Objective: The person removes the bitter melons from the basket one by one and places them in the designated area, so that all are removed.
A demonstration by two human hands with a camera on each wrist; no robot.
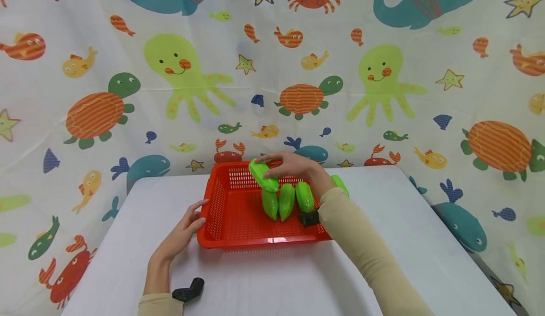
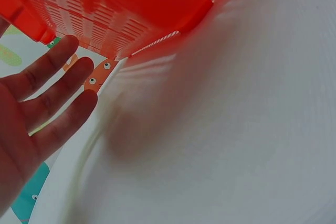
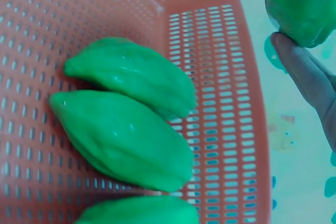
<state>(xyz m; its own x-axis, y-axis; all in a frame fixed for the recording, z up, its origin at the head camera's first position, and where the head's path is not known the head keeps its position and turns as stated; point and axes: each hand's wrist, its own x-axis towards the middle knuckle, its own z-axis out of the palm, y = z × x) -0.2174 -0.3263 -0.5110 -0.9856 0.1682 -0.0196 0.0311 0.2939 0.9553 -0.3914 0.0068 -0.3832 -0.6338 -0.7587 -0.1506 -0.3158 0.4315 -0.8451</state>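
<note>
Biggest first: sea-animal cloth (image 1: 259,141) hangs behind and down both sides of the white tabletop (image 1: 272,283). Red basket (image 1: 238,244) sits toward the tabletop's far edge, about midway between the left and right edges. Slotted walls, perforated floor, its far rim against the cloth as seen from the head.

My right sleeve (image 1: 362,240) runs in from the tabletop's near edge and crosses the basket's right rim, so that side is partly blocked from the head view.

Left grip (image 1: 183,233): fingers apart and nearly straight, at the basket's left rim, fingertips against it, rest of the hand outside. Not wrapped round anything.

Right grip (image 1: 291,164): thumb and fingers pinching one green fruit, gap only as wide as the fruit. Held fruit (image 1: 258,171) is up off the basket floor, tilted, near the far rim. In the head view it overlaps the top of the left fruit below; can't tell if they touch.

Three more in the basket, right of its middle, side by side, long axes roughly near-to-far: left fruit (image 1: 269,206), middle fruit (image 1: 286,203), right fruit (image 1: 304,197). Another green piece (image 1: 340,186) shows beyond the basket's right rim, mostly behind my right arm.

Smallest: black wrist unit (image 1: 308,218) on my right wrist, covering a bit of basket floor just nearside of the right fruit.
</note>
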